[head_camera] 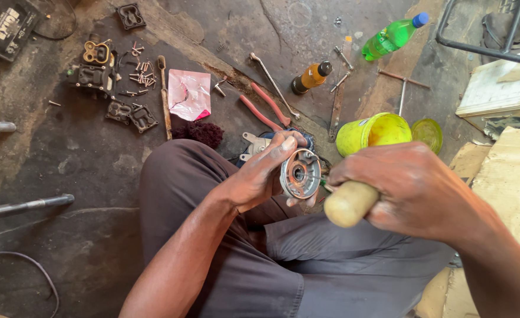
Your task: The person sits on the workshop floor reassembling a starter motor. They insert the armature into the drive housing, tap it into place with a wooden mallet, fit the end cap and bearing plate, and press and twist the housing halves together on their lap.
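Note:
My left hand [258,172] grips a round metal housing [300,174] with a central bore, held above my knee. My right hand [410,189] is closed around the pale wooden handle [349,203] of a tool whose thin tip points at the housing's right rim. The tip itself is mostly hidden between the hand and the housing. I sit on the ground with grey trousers [307,253] under both hands.
On the oily floor lie red-handled pliers [266,109], a long wrench [273,84], a yellow tub [373,132], a green bottle [392,36], an amber bottle [311,77], dismantled carburettor parts with several screws [104,70], a pink packet [189,93] and a wooden crate [495,88].

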The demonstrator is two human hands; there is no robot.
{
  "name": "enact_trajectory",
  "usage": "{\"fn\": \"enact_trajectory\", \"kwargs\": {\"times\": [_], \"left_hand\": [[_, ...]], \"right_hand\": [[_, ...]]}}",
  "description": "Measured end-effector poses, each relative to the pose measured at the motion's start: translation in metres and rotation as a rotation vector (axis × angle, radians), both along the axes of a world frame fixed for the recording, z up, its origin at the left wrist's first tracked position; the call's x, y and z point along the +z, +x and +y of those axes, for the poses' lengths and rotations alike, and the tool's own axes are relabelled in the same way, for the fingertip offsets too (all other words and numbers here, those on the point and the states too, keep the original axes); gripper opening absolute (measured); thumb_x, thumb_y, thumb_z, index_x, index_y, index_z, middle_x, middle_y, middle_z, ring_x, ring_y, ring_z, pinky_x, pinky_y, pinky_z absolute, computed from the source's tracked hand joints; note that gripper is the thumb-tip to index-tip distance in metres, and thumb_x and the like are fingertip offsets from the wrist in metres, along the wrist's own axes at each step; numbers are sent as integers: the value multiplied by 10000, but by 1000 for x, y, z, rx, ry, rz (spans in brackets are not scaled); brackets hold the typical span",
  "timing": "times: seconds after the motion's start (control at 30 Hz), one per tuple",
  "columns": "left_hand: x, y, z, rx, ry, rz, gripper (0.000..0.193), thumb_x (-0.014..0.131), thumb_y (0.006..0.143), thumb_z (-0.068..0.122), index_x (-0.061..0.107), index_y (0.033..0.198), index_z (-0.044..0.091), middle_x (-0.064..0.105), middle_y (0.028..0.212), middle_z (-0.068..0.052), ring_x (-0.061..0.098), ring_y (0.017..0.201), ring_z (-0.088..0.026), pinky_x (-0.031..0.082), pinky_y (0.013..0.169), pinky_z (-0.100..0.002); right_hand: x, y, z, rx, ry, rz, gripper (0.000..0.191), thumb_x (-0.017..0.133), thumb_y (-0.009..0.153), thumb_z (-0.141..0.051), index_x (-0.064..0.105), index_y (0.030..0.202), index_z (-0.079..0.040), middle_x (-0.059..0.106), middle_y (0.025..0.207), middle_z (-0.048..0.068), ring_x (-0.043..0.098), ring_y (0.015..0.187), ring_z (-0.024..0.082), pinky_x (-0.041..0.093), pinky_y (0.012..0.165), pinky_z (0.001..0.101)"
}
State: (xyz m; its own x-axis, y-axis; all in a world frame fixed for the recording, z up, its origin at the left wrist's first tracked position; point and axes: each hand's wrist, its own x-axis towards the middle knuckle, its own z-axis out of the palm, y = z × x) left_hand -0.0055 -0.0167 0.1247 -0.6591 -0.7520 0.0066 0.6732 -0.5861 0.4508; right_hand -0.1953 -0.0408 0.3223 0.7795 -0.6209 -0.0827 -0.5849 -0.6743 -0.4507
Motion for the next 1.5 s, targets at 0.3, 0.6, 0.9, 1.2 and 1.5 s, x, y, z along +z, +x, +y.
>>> {"fn": "enact_trajectory", "kwargs": {"times": [0.3, 0.6, 0.9, 1.2, 1.5], "left_hand": [[3, 2, -4, -21, -47, 43, 409, 486, 1117, 505, 492, 1186, 103, 696, 876, -128, 677, 741, -194, 505, 563, -309], [2, -2, -5, -53, 71, -28, 446, 469, 1085, 512, 545, 1160, 79, 700, 943, -79, 678, 705, -146, 507, 500, -279], [9, -4, -4, -28, 2, -113, 410, 507, 1070, 499, 548, 1062, 92, 668, 811, -67, 675, 622, -134, 470, 420, -255], [11, -2, -4, -28, 13, -141, 407, 510, 1062, 493, 550, 1067, 89, 666, 815, -56, 663, 617, -130, 463, 417, -261], [16, -2, -2, -61, -22, -108, 467, 490, 1075, 506, 584, 1076, 48, 682, 827, -78, 652, 605, -145, 442, 418, -259]], "right_hand": [[8, -6, -3, -13, -9, -24, 351, 759, 609, -46, 710, 954, -83, 751, 873, 69, 749, 806, 265, 588, 690, 365], [2, -3, 1, 334, -226, 132, 213, 710, 710, -169, 667, 898, -79, 730, 1143, 107, 700, 1022, 291, 564, 815, 432], [26, -6, 9, 412, -366, 169, 155, 648, 803, -203, 645, 921, -103, 719, 1207, 74, 690, 1060, 235, 520, 765, 377], [18, 8, 5, 456, -429, 166, 127, 668, 729, -174, 666, 822, -87, 746, 1114, 100, 724, 932, 256, 552, 699, 391], [12, 9, 8, 544, -492, 175, 170, 668, 708, -205, 678, 833, -91, 736, 1103, 97, 713, 891, 259, 568, 712, 399]]}}
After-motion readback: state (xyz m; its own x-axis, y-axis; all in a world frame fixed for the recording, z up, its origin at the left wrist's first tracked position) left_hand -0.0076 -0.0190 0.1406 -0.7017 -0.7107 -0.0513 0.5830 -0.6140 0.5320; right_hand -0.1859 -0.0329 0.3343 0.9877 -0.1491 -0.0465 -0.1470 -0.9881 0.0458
